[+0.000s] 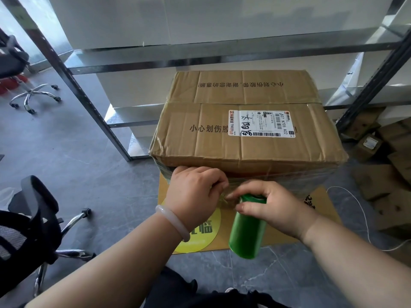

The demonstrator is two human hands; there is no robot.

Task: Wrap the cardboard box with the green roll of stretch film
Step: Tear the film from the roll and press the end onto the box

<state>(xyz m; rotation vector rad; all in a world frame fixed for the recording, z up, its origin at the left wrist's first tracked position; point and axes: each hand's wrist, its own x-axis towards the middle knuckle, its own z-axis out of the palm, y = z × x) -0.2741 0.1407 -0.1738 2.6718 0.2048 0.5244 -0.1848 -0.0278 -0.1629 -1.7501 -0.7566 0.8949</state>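
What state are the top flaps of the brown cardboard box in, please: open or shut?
Shut: both flaps of the brown cardboard box lie flat and meet at a seam across the top.

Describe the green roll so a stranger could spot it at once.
Start at the big cardboard box in the centre of the view. Just in front of its near side, the right hand grips the top of the green roll. Nothing else nearby is a bright green cylinder.

Left grip [195, 194], right grip [277, 208], both curled.
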